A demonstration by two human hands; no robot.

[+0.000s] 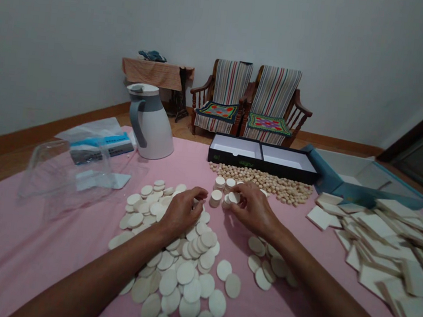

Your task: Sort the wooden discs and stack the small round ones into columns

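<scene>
My right hand pinches a pale round wooden disc between thumb and fingers, at the top of a short stack. Several neat stacks of discs stand upright around it, partly hidden behind the fingers. My left hand hovers over the right side of a large loose pile of discs, just left of the stacks. Its fingers are bent, with a gap between thumb and forefinger, and I see nothing in it. A smaller group of discs lies beneath my right forearm.
Small wooden pieces lie heaped before a black two-part box. Square wooden tiles pile up at right, by a blue box lid. A white jug and clear plastic packaging stand at left on the pink cloth.
</scene>
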